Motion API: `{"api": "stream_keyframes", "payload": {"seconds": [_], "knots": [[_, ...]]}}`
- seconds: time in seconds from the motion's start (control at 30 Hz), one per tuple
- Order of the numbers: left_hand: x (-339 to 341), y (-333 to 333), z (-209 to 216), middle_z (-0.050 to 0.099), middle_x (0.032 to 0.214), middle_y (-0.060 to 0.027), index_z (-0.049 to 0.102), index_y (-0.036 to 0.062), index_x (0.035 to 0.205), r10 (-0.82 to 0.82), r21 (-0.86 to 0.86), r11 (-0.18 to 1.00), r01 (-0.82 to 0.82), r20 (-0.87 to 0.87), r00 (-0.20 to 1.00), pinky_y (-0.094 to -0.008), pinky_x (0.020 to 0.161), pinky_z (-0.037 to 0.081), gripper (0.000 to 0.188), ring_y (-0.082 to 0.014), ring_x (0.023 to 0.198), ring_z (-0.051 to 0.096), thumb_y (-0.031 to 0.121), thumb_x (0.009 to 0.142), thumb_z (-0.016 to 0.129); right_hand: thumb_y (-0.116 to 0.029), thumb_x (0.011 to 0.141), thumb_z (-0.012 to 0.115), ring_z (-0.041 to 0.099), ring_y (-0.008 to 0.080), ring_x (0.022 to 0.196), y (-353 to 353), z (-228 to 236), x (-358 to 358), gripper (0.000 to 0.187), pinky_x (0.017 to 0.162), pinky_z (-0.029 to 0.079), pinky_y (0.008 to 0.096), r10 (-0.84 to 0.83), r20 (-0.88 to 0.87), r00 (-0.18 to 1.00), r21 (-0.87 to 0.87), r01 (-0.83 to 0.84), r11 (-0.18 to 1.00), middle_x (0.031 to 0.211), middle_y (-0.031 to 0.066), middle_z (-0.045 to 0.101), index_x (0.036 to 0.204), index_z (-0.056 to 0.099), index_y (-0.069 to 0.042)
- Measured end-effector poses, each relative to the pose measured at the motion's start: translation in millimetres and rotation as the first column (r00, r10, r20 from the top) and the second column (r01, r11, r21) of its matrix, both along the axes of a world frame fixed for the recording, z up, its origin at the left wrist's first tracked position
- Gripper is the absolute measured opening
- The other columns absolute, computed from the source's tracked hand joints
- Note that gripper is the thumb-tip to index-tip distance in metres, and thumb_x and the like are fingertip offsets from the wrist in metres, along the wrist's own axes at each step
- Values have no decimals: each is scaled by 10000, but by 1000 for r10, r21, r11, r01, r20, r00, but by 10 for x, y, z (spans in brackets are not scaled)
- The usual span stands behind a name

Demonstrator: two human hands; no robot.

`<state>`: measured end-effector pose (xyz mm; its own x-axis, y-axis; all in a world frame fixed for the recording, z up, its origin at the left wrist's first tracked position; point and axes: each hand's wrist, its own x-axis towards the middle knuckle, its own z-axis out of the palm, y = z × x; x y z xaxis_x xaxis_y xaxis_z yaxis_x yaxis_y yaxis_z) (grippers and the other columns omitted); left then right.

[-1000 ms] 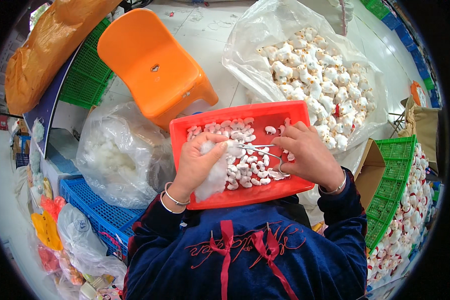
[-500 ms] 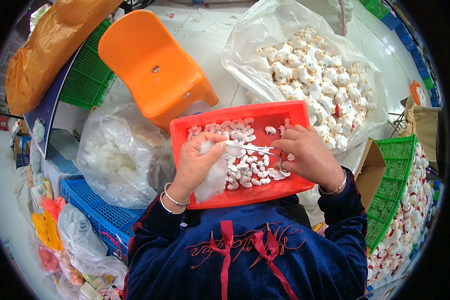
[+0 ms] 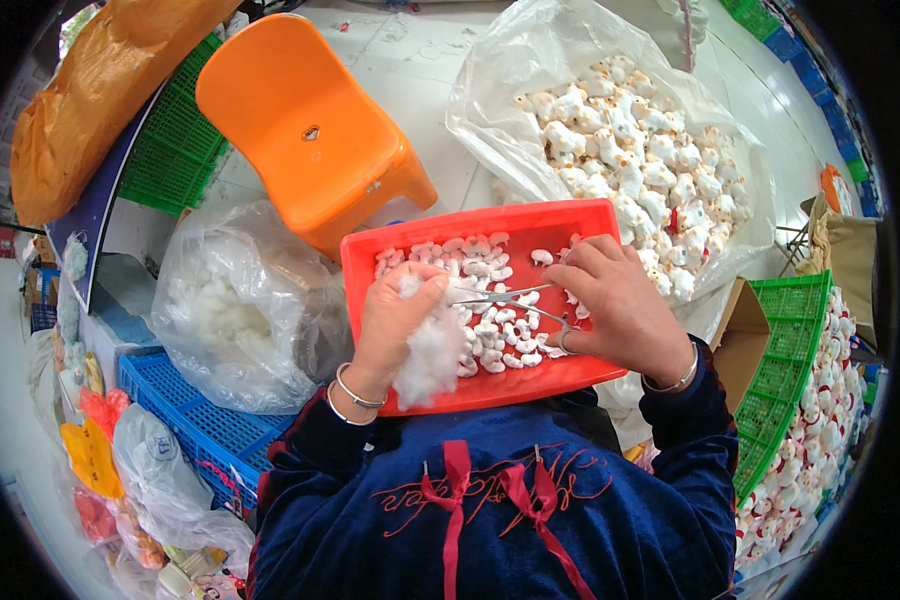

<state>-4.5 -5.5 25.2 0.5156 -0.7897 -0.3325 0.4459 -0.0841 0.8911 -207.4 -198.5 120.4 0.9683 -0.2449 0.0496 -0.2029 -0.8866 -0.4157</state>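
Note:
My left hand is closed around a tuft of white stuffing, over the left side of a red tray. In my right hand are scissor-handled metal forceps, their handles spread apart with fingers at the loops. The forceps' tips point left and reach the fingertips of my left hand; whether a small white piece is pinched there is hard to make out. Small curved white fabric pieces lie heaped in the tray below the forceps, with a few more near its right end.
An orange chair stands beyond the tray. Left of it sits a clear bag of stuffing, near a blue crate. A large clear bag of white plush toys lies at the far right, and a green crate stands right.
The forceps' handles have spread and their jaws have parted, with my right-hand fingers opening wider. The stuffing under my left hand has shifted slightly to the right.

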Motion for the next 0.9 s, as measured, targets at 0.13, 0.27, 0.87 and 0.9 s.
{"api": "stream_keyframes", "payload": {"seconds": [0.13,0.27,0.87,0.9], "knots": [[-24,-12,136,700,909,7,709,41,1086,-62,-5,998,61,-73,995,-225,682,511,145,-45,763,621,147,988,723,-210,733,835,604,283,1070,13,8,22,372,875,431,436,8,-167,986,-28,-13,1000,1039,79,666,1073,724,-108],[-55,-13,108,710,894,-6,712,40,1079,-92,6,996,92,65,994,-229,673,523,130,-55,763,639,137,993,710,-226,757,821,614,295,1069,71,-15,91,364,951,448,485,39,-241,970,-20,-45,999,1034,94,669,1086,725,-105],[-48,185,-94,721,970,-23,693,46,1136,-78,-183,983,32,-250,965,-245,709,560,184,-70,818,658,162,995,712,-234,757,846,632,320,1073,371,-107,-23,452,911,468,454,-57,-158,986,84,71,994,1047,96,667,1159,709,-81],[-50,194,-71,723,970,-26,696,44,1136,-78,-194,980,33,-227,971,-240,711,555,180,-63,820,653,159,998,709,-237,762,839,645,314,1030,374,-88,-43,416,876,475,445,-58,-177,982,63,71,995,1004,85,673,1133,722,-88]]}}
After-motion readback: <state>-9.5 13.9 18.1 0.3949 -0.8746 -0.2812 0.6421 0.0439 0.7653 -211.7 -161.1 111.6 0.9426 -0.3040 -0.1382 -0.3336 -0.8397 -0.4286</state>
